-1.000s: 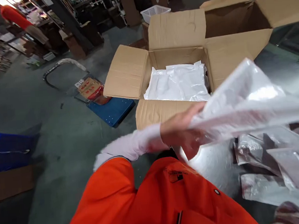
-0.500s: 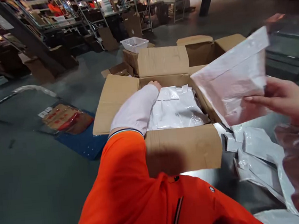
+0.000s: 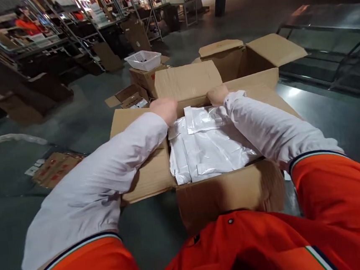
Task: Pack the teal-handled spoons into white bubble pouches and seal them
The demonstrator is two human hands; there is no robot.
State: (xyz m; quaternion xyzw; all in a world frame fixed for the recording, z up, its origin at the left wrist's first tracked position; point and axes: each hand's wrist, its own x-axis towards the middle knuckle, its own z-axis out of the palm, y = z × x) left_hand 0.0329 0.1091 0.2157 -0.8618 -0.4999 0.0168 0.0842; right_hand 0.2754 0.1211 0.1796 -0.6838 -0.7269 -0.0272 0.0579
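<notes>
An open cardboard box point(image 3: 225, 190) stands in front of me, filled with several white plastic packets point(image 3: 209, 153). Both my arms, in white sleeves, reach over it to its far side. My left hand point(image 3: 165, 109) rests curled at the far left corner of the packets. My right hand point(image 3: 217, 94) sits at the far edge, against the box's back flap point(image 3: 186, 82). One smaller packet point(image 3: 202, 118) lies on top between the two hands. The fingers of both hands dip behind the packets and are hidden.
A second open cardboard box point(image 3: 251, 55) stands behind the first. A white basket point(image 3: 144, 60) sits on cartons at the back left. Flattened printed cardboard point(image 3: 55, 167) lies on the floor at left. Shelving racks and a person in orange point(image 3: 27, 25) are far off.
My right hand no longer holds up the white bag; it has come down into the box beside my left hand. The view has swung to centre on the box.
</notes>
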